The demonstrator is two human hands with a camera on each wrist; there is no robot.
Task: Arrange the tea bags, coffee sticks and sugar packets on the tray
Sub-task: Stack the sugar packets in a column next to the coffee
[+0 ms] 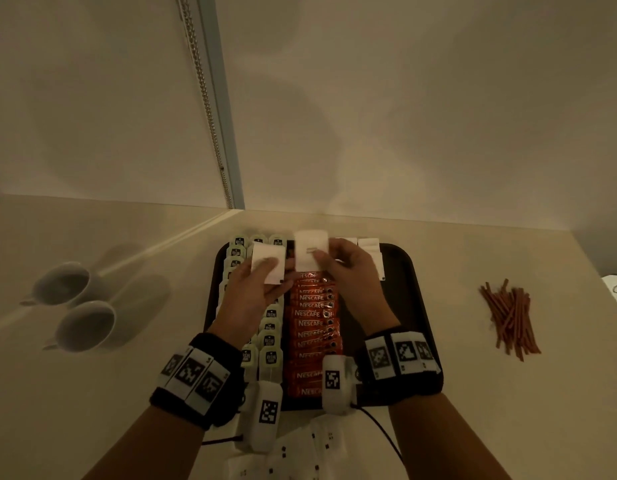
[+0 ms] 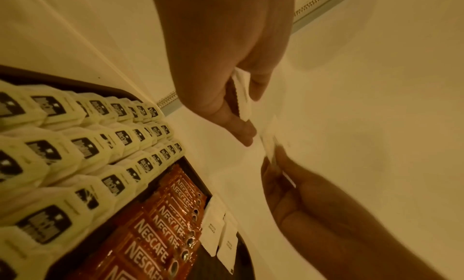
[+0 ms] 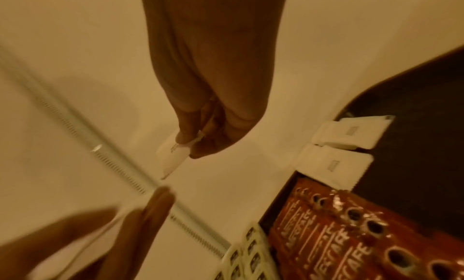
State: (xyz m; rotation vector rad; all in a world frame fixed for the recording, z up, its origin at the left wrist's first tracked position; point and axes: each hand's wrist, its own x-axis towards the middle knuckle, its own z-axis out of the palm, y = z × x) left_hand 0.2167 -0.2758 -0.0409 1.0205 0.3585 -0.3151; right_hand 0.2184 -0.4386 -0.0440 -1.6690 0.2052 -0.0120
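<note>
Above the tray (image 1: 418, 271), each hand (image 1: 255, 289) (image 1: 348, 271) pinches a sugar packet (image 1: 269, 265) (image 1: 310, 252).

Both wrists and forearms cover a good chunk of the dark plastic tray (image 1: 418, 271) in the head view, so the middle of the pale green tea bag rows (image 1: 270, 327) is hidden under the left hand (image 1: 251, 299). The loose white sugar packets (image 1: 300, 452) at the desk's near edge get cut off by the frame bottom. In the right wrist view the left hand's fingers (image 3: 150, 212) are smeared, probably motion blur.
</note>
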